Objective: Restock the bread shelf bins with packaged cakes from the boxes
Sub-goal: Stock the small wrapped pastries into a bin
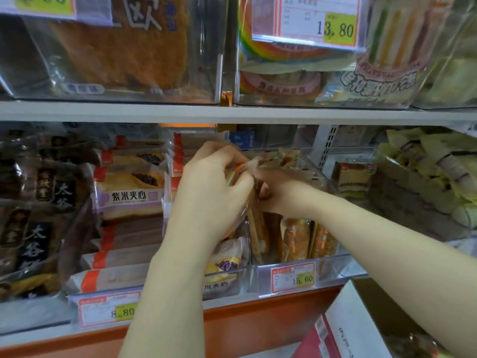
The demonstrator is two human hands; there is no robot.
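Observation:
Both my hands meet above a clear plastic shelf bin (333,262) in the middle of the lower shelf. My left hand (209,192) grips the top of a clear-wrapped brown packaged cake (254,228) that stands upright in the bin's left end. My right hand (281,192) holds the same packet's crinkled upper edge from the right. Several more brown cake packets (296,239) stand upright in the bin beside it. The fingertips of my right hand are partly hidden by wrapping.
The bin to the left holds purple-rice sandwich bread packets (129,195). Dark bread bags (33,215) fill the far left. Green packets (438,171) lie in the right bin. The upper shelf edge (232,113) runs overhead. A white and red cardboard box (346,329) sits at bottom right.

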